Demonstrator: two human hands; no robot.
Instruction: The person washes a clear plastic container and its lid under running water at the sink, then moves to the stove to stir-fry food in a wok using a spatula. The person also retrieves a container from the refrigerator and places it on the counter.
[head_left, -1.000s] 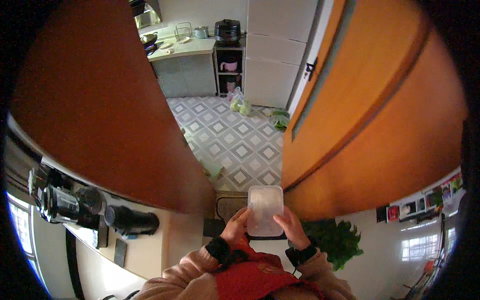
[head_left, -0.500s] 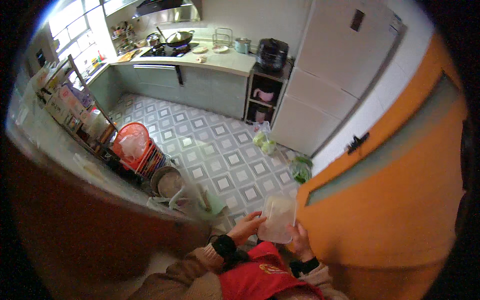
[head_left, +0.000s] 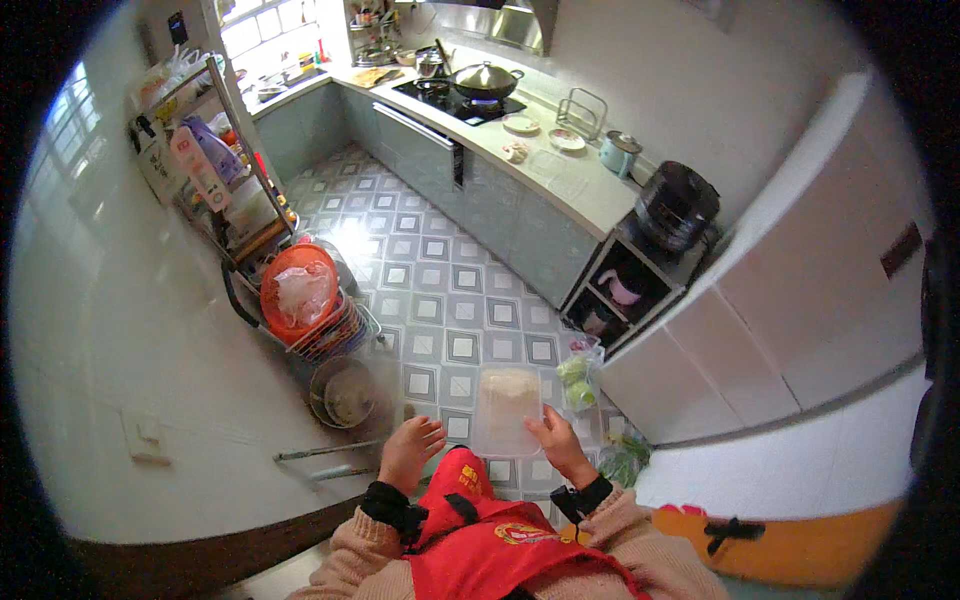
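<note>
A translucent plastic container (head_left: 505,438) with pale, whitish contents is held out in front of my red apron (head_left: 490,550). My right hand (head_left: 562,446) grips its right edge, with the thumb over the rim. To the left of the container and apart from it, my left hand (head_left: 410,453) is open, its fingers stretched and nothing in it. What exactly lies inside the container cannot be made out.
On the left stand a shelf rack (head_left: 235,170), an orange basket (head_left: 290,325) and a round pan-like vessel (head_left: 342,392). Bagged green vegetables (head_left: 577,385) lie by the fridge (head_left: 720,350). A lidded wok (head_left: 485,82) sits on the lit stove along the counter (head_left: 590,208).
My left hand has let go of the container; the right one keeps hold of it. I have moved forward through the doorway, and the view has turned left.
</note>
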